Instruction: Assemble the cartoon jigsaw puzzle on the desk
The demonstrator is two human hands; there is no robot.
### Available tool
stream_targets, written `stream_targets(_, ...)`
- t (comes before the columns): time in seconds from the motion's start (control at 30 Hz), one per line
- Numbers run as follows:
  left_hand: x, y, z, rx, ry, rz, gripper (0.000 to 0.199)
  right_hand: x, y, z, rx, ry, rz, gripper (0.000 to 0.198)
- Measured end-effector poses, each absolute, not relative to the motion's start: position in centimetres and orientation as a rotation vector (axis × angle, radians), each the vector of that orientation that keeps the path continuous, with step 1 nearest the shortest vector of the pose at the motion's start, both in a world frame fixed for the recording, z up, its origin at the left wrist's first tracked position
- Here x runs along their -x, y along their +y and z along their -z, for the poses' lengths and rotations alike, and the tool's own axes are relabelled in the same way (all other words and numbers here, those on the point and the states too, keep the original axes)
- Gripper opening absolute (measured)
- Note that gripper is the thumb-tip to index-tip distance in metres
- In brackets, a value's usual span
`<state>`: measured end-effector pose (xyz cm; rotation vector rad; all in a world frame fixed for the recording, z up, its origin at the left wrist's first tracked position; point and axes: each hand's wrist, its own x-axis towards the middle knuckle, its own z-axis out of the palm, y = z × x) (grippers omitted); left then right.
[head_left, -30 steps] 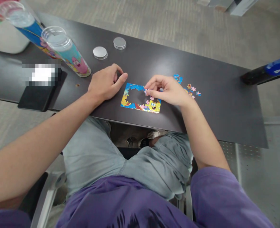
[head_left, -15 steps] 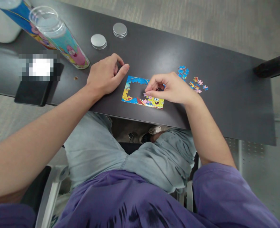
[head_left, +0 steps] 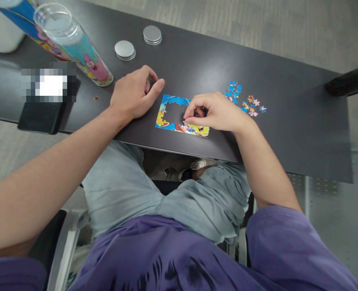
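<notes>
On the dark table lies a partly assembled jigsaw puzzle (head_left: 162,117), its colourful cartoon border joined around a bare middle. My right hand (head_left: 215,111) is over the puzzle's right side, thumb and forefinger pinched at the inner edge of the joined pieces. A small pinkish puzzle piece (head_left: 185,124) shows at these fingertips, mostly covered by them. My left hand (head_left: 136,91) rests on the table left of the puzzle, fingers loosely curled and thumb apart, holding nothing. Loose blue pieces (head_left: 233,89) and pink and yellow pieces (head_left: 253,106) lie beyond my right hand.
Two stacks of silver lids, a nearer one (head_left: 124,49) and a farther one (head_left: 152,34), stand at the back. Left are a clear printed canister (head_left: 90,60), a second printed canister (head_left: 24,24) and a black phone (head_left: 41,115). A dark cylindrical object (head_left: 345,84) is at the right edge.
My right hand has shifted very slightly left over the puzzle, fingertips still pinched at the inner edge. My left hand stays in place. The whole view has moved slightly.
</notes>
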<state>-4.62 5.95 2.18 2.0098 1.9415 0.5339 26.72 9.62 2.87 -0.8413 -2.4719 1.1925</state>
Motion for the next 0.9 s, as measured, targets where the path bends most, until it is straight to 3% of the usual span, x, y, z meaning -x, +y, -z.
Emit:
stream_targets(0.43, 4.3, 5.8, -2.9, -1.935, 1.931, -0.506, 0.089, -26.5, 10.0, -2.5, 0.802, -2.428, -1.136, 0.019)
stream_targets(0.9, 4.2, 5.6, -3.3, -1.993, 1.949, -0.427, 0.073, -29.3, 11.8, -3.2, 1.088, -2.114, -0.84, 0.057)
